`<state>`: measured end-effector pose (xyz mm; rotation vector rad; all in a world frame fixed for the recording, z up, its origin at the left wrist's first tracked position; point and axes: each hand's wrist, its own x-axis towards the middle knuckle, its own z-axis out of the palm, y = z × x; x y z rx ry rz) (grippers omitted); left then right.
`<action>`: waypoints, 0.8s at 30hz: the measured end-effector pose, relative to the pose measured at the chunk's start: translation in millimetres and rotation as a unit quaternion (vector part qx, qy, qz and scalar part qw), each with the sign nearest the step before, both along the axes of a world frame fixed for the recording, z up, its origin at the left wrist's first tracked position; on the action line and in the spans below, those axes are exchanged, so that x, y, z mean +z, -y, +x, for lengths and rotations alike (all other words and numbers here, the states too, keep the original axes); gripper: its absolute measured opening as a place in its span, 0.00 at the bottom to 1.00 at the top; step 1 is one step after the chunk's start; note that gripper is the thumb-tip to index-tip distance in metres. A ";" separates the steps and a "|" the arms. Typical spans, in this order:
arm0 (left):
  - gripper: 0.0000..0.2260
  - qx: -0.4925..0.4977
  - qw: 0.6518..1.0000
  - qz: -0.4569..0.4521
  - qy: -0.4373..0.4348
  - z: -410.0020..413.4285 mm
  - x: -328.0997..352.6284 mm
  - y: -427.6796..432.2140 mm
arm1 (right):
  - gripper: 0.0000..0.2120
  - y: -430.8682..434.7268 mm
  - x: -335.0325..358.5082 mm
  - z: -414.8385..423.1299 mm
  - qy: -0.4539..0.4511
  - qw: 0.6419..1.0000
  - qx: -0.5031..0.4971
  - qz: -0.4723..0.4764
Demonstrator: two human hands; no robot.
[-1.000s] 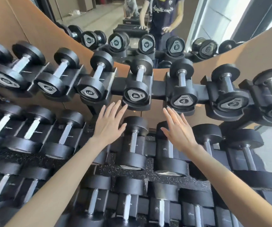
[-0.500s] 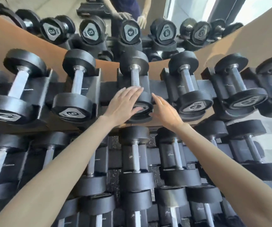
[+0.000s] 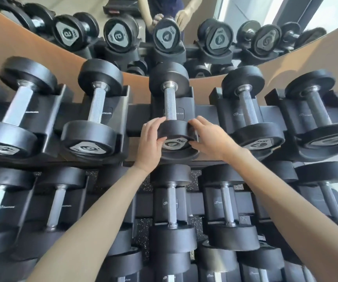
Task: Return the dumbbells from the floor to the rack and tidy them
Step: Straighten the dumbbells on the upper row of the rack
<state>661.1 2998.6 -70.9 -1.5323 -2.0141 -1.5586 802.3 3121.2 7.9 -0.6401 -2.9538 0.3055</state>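
A black dumbbell marked 4 (image 3: 169,102) lies in a cradle on the top tier of the black rack (image 3: 137,119), its chrome handle pointing away from me. My left hand (image 3: 151,141) grips the left side of its near head, fingers over the top and thumb on the end face. My right hand (image 3: 208,137) grips the right side of the same head. Neighbouring dumbbells marked 6 (image 3: 95,110) and 4 (image 3: 249,112) sit in their cradles on either side.
Lower tiers hold several more black dumbbells (image 3: 172,204) under my forearms. A mirror (image 3: 164,33) behind the rack reflects the dumbbell ends and a person's hands. Speckled floor (image 3: 141,226) shows between the tiers. A bright window (image 3: 326,13) is at the upper right.
Both hands have moved up from below the top tier and closed around the near head of the middle dumbbell. The view has moved closer to the rack.
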 end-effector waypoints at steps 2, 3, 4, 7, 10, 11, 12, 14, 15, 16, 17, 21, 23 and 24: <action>0.20 0.007 0.996 0.026 0.082 6.2 -6.5 -1.0 | 0.23 5.1 15.7 -4.1 0.040 0.996 0.011 0.080; 0.20 0.007 0.993 0.036 0.110 8.0 -8.6 -2.4 | 0.22 9.1 20.4 -5.1 0.051 0.993 0.009 0.103; 0.20 0.007 0.991 0.043 0.125 8.1 -10.2 -3.7 | 0.22 13.7 24.1 -6.0 0.058 0.992 0.002 0.114; 0.20 0.007 0.987 0.057 0.153 7.6 -16.1 -5.6 | 0.19 27.7 30.4 -12.2 0.068 0.989 -0.024 0.129; 0.20 0.025 0.970 0.045 0.239 10.5 -19.4 1.0 | 0.17 37.7 38.6 -25.4 0.077 0.984 -0.006 0.157; 0.20 0.023 0.966 0.029 0.256 10.7 -17.2 4.4 | 0.17 39.5 41.2 -28.8 0.082 0.984 0.002 0.157; 0.19 0.020 0.967 0.000 0.255 9.6 -14.1 7.6 | 0.18 40.7 42.3 -29.9 0.086 0.984 0.002 0.153; 0.18 0.012 0.974 -0.098 0.201 5.0 -5.0 16.4 | 0.22 43.2 42.2 -24.5 0.095 0.986 -0.025 0.134; 0.19 0.007 0.974 -0.154 0.167 1.9 1.4 19.1 | 0.24 43.1 39.7 -19.7 0.095 0.987 -0.044 0.123; 0.21 0.004 0.970 -0.205 0.129 -0.8 8.7 23.2 | 0.27 44.9 36.6 -13.7 0.091 0.988 -0.061 0.109; 0.22 0.004 0.966 -0.245 0.088 -2.1 16.4 31.0 | 0.29 49.3 34.2 -6.6 0.088 0.989 -0.070 0.093; 0.24 0.038 0.943 -0.313 -0.103 2.4 42.2 83.8 | 0.36 68.9 30.8 27.5 0.081 0.992 -0.068 0.072; 0.24 0.078 0.933 -0.305 -0.177 7.4 56.1 119.2 | 0.36 82.1 35.0 45.8 0.043 0.992 -0.067 0.100; 0.25 0.102 0.929 -0.296 -0.195 11.3 62.4 136.0 | 0.36 89.0 36.9 53.9 0.019 0.991 -0.067 0.116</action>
